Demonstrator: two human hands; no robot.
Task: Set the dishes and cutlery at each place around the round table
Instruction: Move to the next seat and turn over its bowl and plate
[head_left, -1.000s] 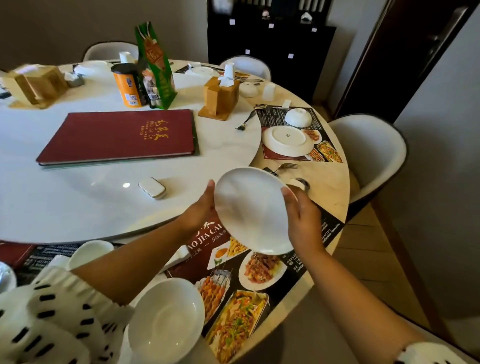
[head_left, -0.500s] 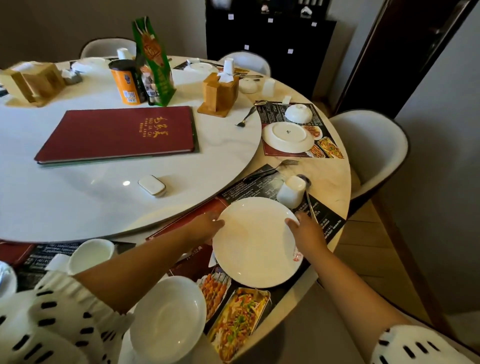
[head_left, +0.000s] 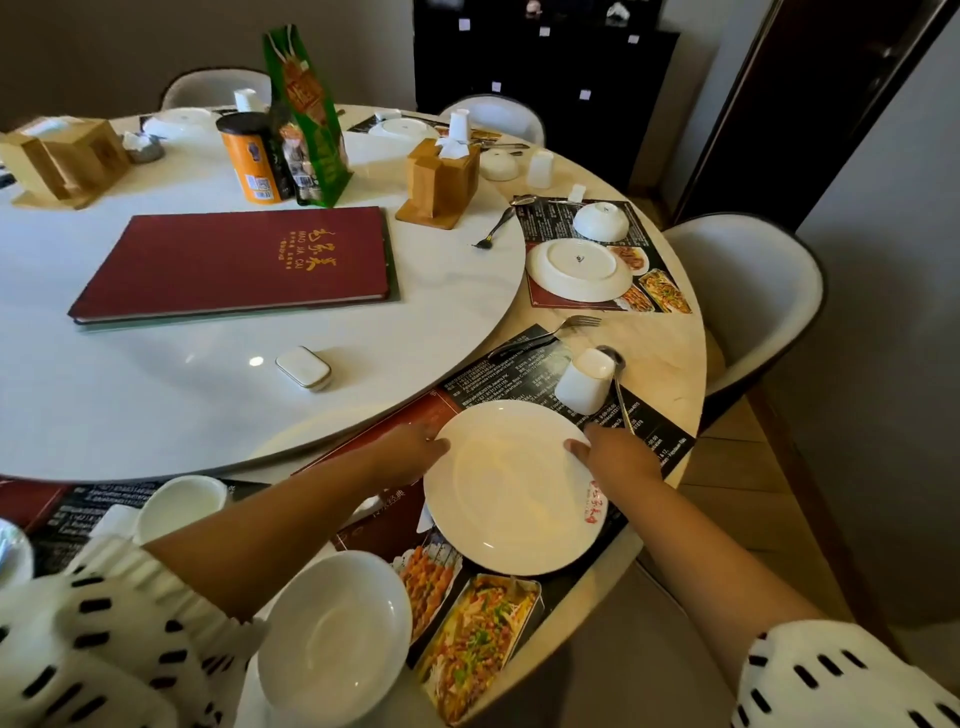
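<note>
**Item:** plate (head_left: 514, 486), white, face up, lying flat on the placemat (head_left: 493, 374) at the near right place, just near of the white cup (head_left: 584, 382).

**Hold:** left hand (head_left: 410, 449) pinches the left rim and right hand (head_left: 618, 457) the far right rim. Thumbs are on top; the fingers beneath are hidden.

**Handling:** centre it on the mat, clear of the cup and spoon (head_left: 622, 395), then release both sides together.

**Change:** a second ago it was raised and tilted above the mat; now it is down and level.
</note>
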